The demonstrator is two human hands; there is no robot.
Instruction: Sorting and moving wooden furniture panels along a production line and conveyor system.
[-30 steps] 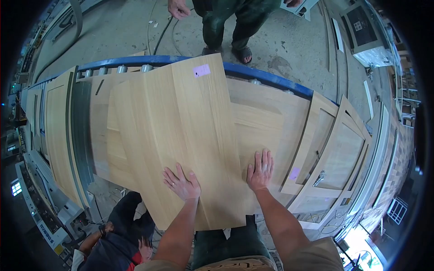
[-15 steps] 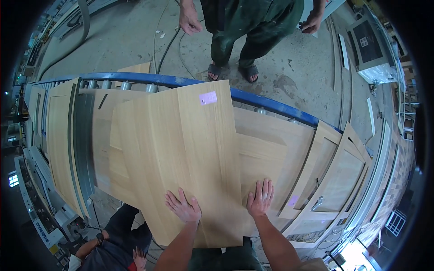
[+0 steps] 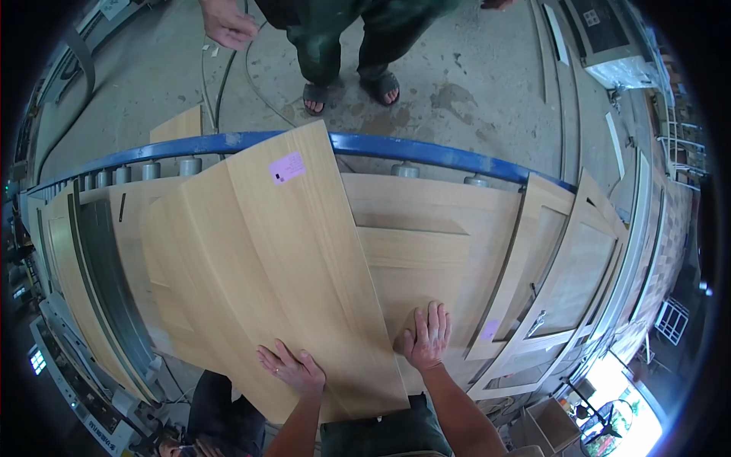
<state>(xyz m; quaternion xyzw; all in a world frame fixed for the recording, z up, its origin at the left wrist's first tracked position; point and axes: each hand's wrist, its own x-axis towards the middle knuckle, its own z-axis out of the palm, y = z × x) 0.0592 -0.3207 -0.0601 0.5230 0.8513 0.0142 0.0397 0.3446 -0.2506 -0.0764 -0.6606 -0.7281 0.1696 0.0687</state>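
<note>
A large light-wood panel with a pink label near its far end lies slanted on top of other boards. My left hand rests flat near the panel's close end, fingers spread. Beside its right edge, my right hand lies with fingers stretched out on a lower wood panel. The upper panel covers part of that lower one. Neither hand is wrapped round anything.
The boards lie on a roller conveyor with a blue rail. Framed door panels stand to the right, and wooden panels to the left. A co-worker in dark trousers stands beyond the rail; another person is at lower left.
The labelled panel has turned, its far end swinging left and uncovering more of the lower panel. My hands stay on the wood. The whole view has shifted somewhat.
</note>
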